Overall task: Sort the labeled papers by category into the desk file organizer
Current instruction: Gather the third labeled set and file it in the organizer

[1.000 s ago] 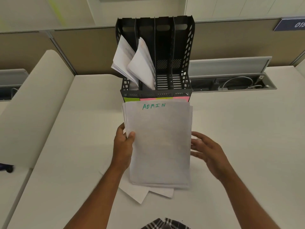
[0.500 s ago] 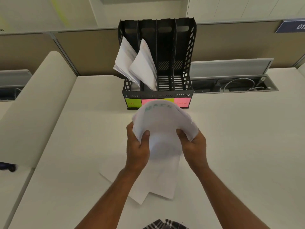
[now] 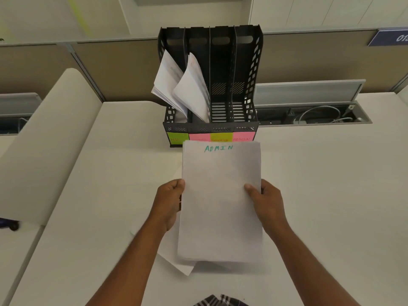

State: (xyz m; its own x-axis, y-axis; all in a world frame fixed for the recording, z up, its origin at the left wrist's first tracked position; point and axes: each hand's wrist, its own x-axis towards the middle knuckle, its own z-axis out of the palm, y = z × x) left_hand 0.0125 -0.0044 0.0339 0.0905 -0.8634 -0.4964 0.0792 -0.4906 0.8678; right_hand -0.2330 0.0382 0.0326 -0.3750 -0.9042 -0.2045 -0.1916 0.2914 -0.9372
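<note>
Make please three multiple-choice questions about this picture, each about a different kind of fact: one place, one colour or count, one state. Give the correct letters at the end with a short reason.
1. Which slots of the file organizer hold papers?
A. the two on the right
B. the two on the left
C. all four

2. What colour is the word ADMIN on the paper stack?
A. green
B. red
C. black

3. How is the stack held?
A. it lies flat on the desk, untouched
B. by the left hand alone
C. by both hands, one at each side edge

Answers: 1 B, sheets lean in the two left slots while the right two show bare slotted floors. 2 A, the lettering is green. 3 C, the left hand and right hand each grip an edge.
</note>
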